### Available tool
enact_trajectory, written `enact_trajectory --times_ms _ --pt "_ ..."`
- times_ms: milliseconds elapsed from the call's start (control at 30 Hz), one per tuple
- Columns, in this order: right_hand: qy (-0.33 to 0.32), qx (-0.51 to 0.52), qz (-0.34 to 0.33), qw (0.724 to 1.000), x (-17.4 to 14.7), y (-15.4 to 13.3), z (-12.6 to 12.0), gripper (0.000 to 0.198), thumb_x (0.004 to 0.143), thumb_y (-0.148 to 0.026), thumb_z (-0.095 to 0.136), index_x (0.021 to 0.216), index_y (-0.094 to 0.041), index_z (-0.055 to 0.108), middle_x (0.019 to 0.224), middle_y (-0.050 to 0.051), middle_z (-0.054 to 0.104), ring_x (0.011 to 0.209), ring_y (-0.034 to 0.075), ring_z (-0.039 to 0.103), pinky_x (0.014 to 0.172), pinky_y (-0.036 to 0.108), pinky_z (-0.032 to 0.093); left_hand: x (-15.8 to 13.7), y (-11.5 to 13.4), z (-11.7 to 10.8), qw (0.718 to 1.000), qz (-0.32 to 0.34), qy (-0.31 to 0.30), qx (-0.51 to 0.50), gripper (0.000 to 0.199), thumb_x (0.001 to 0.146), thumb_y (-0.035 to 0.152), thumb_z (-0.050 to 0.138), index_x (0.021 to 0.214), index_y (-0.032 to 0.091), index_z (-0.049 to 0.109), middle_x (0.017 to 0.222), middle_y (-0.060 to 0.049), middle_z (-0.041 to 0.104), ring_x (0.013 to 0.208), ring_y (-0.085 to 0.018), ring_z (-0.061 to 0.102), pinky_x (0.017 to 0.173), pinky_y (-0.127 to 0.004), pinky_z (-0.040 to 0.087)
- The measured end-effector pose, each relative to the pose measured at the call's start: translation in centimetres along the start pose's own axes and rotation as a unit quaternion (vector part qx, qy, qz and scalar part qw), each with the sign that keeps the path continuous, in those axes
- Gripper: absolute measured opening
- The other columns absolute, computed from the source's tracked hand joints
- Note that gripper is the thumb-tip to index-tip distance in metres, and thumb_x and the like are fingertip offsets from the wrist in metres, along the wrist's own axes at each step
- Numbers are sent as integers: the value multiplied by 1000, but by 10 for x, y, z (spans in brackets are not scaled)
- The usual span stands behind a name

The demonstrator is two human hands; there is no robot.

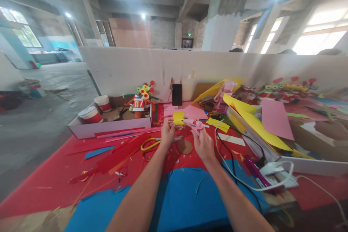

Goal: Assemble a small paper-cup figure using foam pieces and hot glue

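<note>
In the middle of the head view, my left hand [168,132] is closed on a small folded piece of yellow paper [178,116]. My right hand [203,144] grips a pink glue gun [196,124], its nozzle pointing left at the paper's edge; whether they touch I cannot tell. A white cord [216,139] loops on the table to the right of the gun. Below and left of my left hand lie scissors with yellow handles [149,145]. Between my wrists rests a round brown disc [185,146] on the red table cover.
At left, an open box [108,127] holds paper cups [91,115] and a paper-cup figure [139,103]. A black phone [177,94] leans against the white partition [136,67]. Yellow and pink sheets [276,117] lean over a box at right, near a purple power strip [257,172].
</note>
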State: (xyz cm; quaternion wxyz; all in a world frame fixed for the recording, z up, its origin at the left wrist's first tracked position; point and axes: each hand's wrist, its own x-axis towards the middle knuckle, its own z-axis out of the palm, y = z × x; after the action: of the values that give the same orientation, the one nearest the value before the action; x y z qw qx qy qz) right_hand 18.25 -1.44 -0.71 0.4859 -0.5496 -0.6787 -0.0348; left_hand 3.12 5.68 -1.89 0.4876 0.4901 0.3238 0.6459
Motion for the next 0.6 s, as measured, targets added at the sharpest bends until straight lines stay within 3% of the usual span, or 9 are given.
enact_trajectory --times_ms 300,600 --pt "-10 18 -24 1000 0 -5 5 39 97 -37 36 116 -8 53 105 20 68 94 26 67 77 35 54 0 0 -1 1000 9 -2 8 30 73 21 57 96 22 38 58 9 57 60 -18 69 61 -30 54" --pt "25 -46 -14 999 1 11 3 47 98 -42 30 112 -6 55 96 21 68 86 28 68 73 38 53 0 0 0 1000 -5 5 -3 29 74 20 57 96 22 38 62 7 61 59 -17 69 59 -29 53"
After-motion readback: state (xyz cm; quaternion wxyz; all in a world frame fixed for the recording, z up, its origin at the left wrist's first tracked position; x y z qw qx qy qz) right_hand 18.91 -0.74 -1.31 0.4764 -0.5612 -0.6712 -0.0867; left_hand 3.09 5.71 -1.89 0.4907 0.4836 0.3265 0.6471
